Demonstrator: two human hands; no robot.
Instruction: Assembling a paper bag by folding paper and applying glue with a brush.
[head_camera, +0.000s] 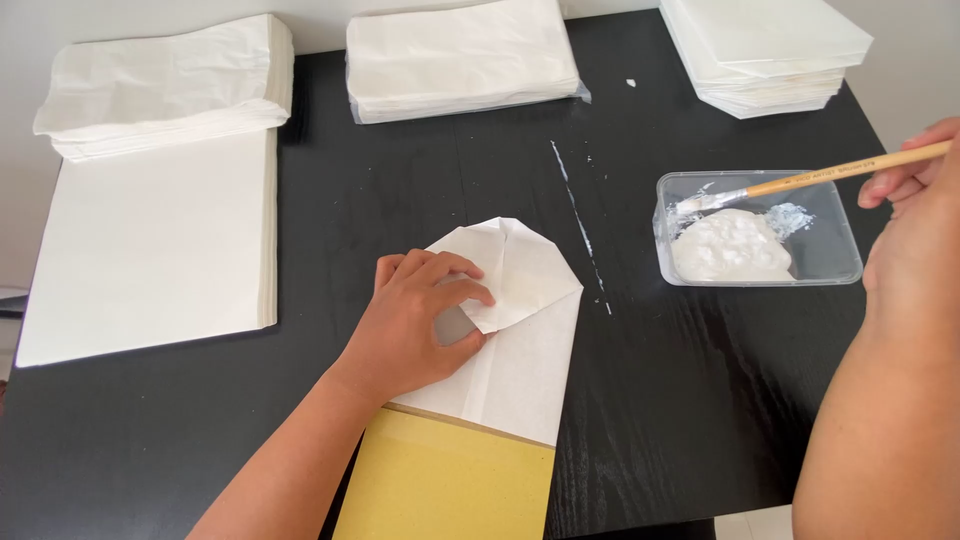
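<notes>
While the folded white paper bag (515, 330) is pressed flat on the black table (690, 390), the left hand (415, 325) is laid palm-down on it, fingers curled over the edge of a folded triangular flap; nothing is enclosed by this hand, the paper is only held down. Beneath the bag, on the near side of the left hand, a yellow-brown card (445, 485) is seen projecting from the bag's open end.

A wooden-handled brush (800, 183) is pinched between the fingers of the right hand (915, 230), which is closed on the handle's far end. The bristle end, loaded with white paste, is dipped into a clear plastic tray (835, 265) located just beside the right hand, on its inner side. A mound of white paste (730, 247) is contained in the tray.

Between the two hands, a thin streak of dried paste (580, 225) is marked on the table. Beyond the left hand, a wrapped stack of white paper (460, 60) is placed at the far edge. Outward of the left hand, a flat stack of white sheets (150, 245) is set, with a pile of folded bags (165, 85) resting on its far end. Beyond the tray, a third paper stack (765, 50) is placed. No object is located between the brush and the bag.
</notes>
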